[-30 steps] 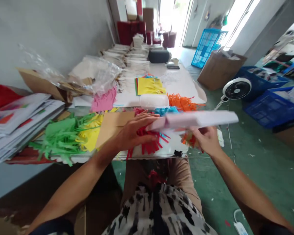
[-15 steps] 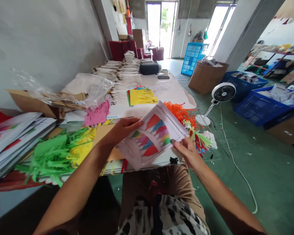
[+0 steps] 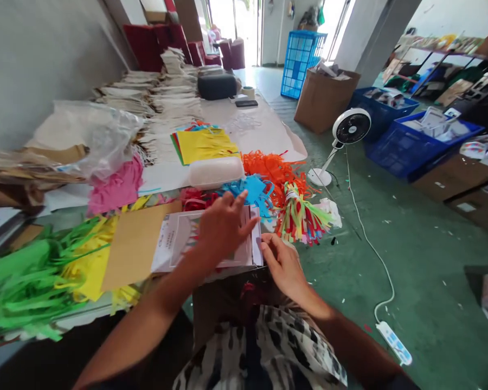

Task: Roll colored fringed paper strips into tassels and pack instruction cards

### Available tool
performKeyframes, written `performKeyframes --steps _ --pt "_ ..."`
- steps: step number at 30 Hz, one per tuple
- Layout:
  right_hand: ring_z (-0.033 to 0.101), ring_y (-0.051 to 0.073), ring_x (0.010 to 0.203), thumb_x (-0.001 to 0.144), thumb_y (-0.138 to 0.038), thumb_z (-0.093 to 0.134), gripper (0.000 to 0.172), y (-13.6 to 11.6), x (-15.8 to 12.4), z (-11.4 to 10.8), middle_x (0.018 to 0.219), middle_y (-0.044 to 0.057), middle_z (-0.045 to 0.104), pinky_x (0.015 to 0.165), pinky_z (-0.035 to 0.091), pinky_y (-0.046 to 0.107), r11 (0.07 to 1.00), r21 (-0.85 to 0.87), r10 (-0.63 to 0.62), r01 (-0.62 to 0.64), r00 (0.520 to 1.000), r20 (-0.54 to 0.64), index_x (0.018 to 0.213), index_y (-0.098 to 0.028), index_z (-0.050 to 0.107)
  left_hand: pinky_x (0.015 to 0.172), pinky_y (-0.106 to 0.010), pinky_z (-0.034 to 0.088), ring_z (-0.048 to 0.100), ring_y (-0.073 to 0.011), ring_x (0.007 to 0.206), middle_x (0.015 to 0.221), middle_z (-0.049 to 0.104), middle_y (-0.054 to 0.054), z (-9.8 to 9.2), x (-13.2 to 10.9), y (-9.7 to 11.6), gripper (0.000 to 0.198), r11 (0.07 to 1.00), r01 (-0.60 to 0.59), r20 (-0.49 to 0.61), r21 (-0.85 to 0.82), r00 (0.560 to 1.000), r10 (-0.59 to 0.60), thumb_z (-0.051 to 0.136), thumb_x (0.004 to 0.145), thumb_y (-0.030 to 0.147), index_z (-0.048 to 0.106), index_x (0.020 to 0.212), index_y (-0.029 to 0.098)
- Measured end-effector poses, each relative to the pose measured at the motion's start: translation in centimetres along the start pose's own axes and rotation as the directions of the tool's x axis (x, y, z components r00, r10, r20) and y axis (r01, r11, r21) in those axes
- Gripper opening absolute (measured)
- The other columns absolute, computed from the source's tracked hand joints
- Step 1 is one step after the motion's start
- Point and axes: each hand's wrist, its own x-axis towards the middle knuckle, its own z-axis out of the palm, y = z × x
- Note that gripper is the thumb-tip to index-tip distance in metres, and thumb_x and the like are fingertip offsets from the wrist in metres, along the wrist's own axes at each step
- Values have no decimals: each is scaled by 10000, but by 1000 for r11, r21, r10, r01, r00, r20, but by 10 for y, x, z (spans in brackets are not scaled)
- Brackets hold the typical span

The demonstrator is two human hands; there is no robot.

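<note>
A flat white printed packet (image 3: 174,241) lies at the table's front edge, with a clear border that looks like plastic film. My left hand (image 3: 223,225) is over it with fingers spread, hiding most of the coloured print; whether the palm presses down I cannot tell. At the packet's right end, my right hand (image 3: 282,262) pinches its edge flap between thumb and fingers. Behind the packet are blue tissue fringe (image 3: 258,195) and red fringe (image 3: 195,199). A brown card sheet (image 3: 134,244) adjoins its left end.
Yellow (image 3: 93,271) and green fringe (image 3: 20,281) lie left; orange fringe (image 3: 276,168) and a multicoloured tassel bundle (image 3: 299,214) lie right. Farther back are a white rounded object (image 3: 215,171), yellow sheets (image 3: 205,145) and paper stacks (image 3: 171,103). A white fan (image 3: 352,127) stands right.
The packet has gone from being held up in both hands to lying flat on the table. My left hand has moved onto its top; my right hand stays at its right edge. The view has shifted.
</note>
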Motion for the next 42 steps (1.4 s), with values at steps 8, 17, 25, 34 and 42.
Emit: performKeyframes --steps 8,17,25,34,42 --pt "559 411 1203 962 -632 592 779 17 78 -75 1324 289 642 1007 430 573 562 -825 -268 -61 930 -252 1492 -65 521 680 -345 525 707 -322 1022 1228 681 -166 29 -42 37 591 987 158 120 -23 981 -154 663 940 409 495 1448 158" --pt "672 368 1097 931 -324 623 752 5 63 -81 1294 203 692 925 525 492 732 -679 -186 -50 945 -269 1625 -176 375 632 -351 474 744 -330 849 883 725 -140 30 -41 36 255 981 193 211 -12 960 -186 546 940 227 624 1165 136" --pt "649 283 1309 979 -325 642 621 -13 6 -29 1505 82 631 1094 526 441 940 -220 -283 262 957 -69 1574 -303 465 601 -329 384 736 -283 786 867 737 -105 24 -47 21 155 975 128 172 -179 980 -97 562 929 189 620 1070 166" --pt "680 261 904 900 -144 585 617 10 -14 -29 1001 94 729 750 544 364 726 -568 -314 388 922 227 1515 -180 564 584 -308 291 585 -183 603 684 619 -4 11 -45 -6 69 945 140 53 -295 990 -130 626 878 175 567 886 210" --pt "655 264 957 862 -36 556 700 10 -23 -44 1089 98 743 760 544 357 500 -707 -345 500 864 367 1541 -207 546 590 -305 290 542 -166 597 674 563 21 10 -44 -5 143 961 26 22 -275 1000 -21 581 861 118 500 816 227"
